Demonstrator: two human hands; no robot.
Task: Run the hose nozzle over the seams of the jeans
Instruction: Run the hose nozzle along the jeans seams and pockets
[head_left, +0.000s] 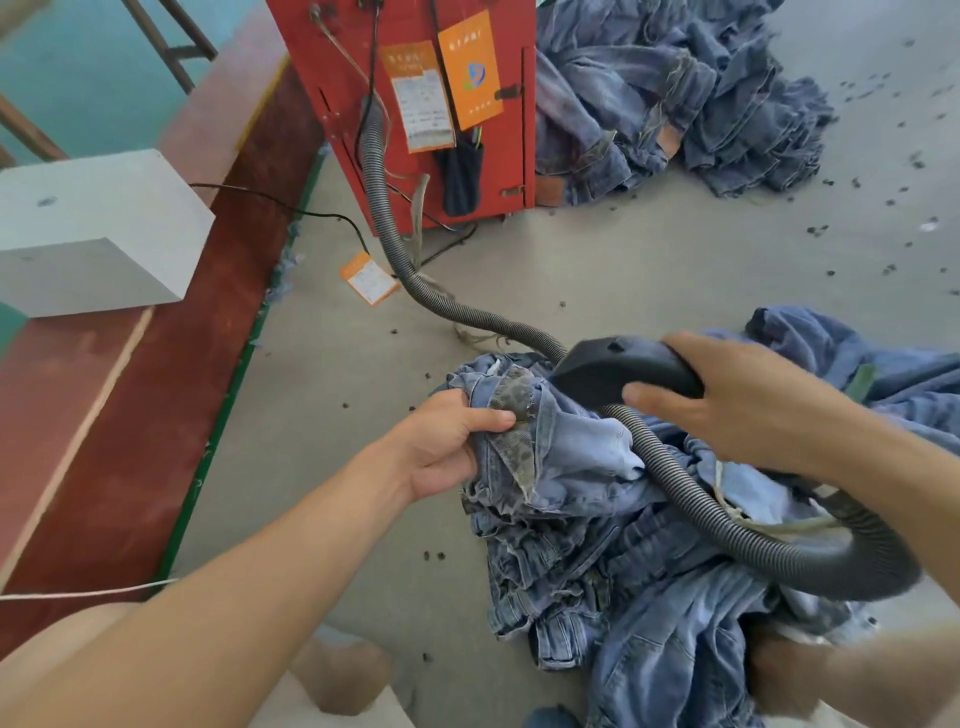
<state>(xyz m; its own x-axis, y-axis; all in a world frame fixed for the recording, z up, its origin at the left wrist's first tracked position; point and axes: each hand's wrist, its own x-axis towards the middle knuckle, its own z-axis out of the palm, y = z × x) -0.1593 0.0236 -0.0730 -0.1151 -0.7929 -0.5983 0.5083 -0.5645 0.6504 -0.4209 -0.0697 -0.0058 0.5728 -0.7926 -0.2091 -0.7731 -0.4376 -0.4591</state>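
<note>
A bunched pair of blue jeans (597, 530) lies on the grey floor in front of me, turned inside out at the top. My left hand (452, 441) grips a fold of the jeans with a mesh-like pocket lining, thumb on top. My right hand (727, 395) holds the black hose nozzle (618, 371), whose tip touches the denim just right of my left hand. The grey ribbed hose (727, 519) loops from the nozzle over the jeans and under my right forearm.
A red machine (415, 104) with orange tags stands at the back, its hose (384, 208) snaking across the floor. A heap of jeans (675, 93) lies at the back right. A grey block (93, 228) sits on a red ledge at left. Lint bits dot the floor.
</note>
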